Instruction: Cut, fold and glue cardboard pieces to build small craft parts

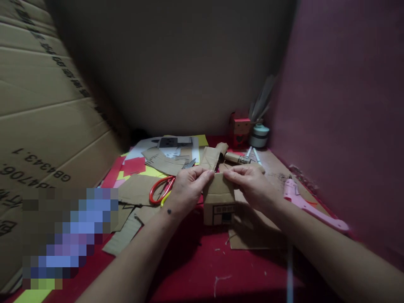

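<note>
A small folded cardboard piece with printed marks on its lower part is held upright over the red tabletop. My left hand pinches its upper left corner, and my right hand pinches the upper right corner. Just behind it stands another bent cardboard piece. Scissors with red and yellow handles lie beside my left hand, their blades pointing away. Under my right forearm a flat cardboard sheet rests on the table.
A pink glue gun lies at the right. A red box figure and a pale blue jar stand at the back. Cardboard scraps and coloured paper cover the left. A large carton rises at far left.
</note>
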A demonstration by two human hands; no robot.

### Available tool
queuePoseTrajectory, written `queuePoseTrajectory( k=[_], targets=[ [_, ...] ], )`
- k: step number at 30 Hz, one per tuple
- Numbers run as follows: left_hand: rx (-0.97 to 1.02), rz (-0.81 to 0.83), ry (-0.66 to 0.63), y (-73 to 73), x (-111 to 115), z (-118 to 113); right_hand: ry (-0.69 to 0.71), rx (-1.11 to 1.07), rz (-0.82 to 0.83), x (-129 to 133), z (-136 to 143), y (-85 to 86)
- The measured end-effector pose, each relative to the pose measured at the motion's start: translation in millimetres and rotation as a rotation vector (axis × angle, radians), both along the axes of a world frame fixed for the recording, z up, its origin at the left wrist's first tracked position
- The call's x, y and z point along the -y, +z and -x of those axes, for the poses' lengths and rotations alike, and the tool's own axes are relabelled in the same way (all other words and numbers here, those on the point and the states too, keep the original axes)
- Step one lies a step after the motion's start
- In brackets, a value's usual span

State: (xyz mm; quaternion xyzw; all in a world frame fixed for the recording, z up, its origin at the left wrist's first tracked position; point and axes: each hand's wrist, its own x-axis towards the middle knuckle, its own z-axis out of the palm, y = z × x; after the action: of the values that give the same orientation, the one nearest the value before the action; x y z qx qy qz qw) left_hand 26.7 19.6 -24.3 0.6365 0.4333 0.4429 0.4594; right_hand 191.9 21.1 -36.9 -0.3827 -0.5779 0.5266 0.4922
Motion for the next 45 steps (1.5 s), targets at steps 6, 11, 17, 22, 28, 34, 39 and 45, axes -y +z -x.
queuePoseTrajectory(
  k=[6, 11, 17, 22, 28, 34, 39, 45],
  targets=[
    [0.007, 0.059, -0.119, 2.0, 0, 1, -0.1, 0.101, -0.153, 8, 3, 9.1],
    [-0.127, -0.134, 0.006, -1.0, 4, -4, -0.077, 0.111, -0.12, 12, 4, 10.2],
    [0.043, -0.07, -0.11, -0.8, 1, -3, -0.116, 0.002, 0.009, 5, -6, 5.4],
    [0.168, 0.043, -0.121, -0.2, 1, -1, -0.11, -0.096, 0.156, 5, -7, 10.4],
    [0.078, -0.047, -0.173, 1.6, 6, -5, -0.104, -0.051, 0.281, 8, -5, 12.2],
    [0.072, 0.012, -0.187, -0.3, 5, -2, -0.045, -0.081, 0.252, 10, 3, 7.0],
    [0.134, 0.023, -0.12, -1.0, -5, 5, 0.057, -0.112, 0.211, 1, 1, 4.2],
    [0.181, 0.123, -0.162, -0.7, -7, 3, 0.009, -0.082, 0.068, -1, -3, -0.1]
  ],
)
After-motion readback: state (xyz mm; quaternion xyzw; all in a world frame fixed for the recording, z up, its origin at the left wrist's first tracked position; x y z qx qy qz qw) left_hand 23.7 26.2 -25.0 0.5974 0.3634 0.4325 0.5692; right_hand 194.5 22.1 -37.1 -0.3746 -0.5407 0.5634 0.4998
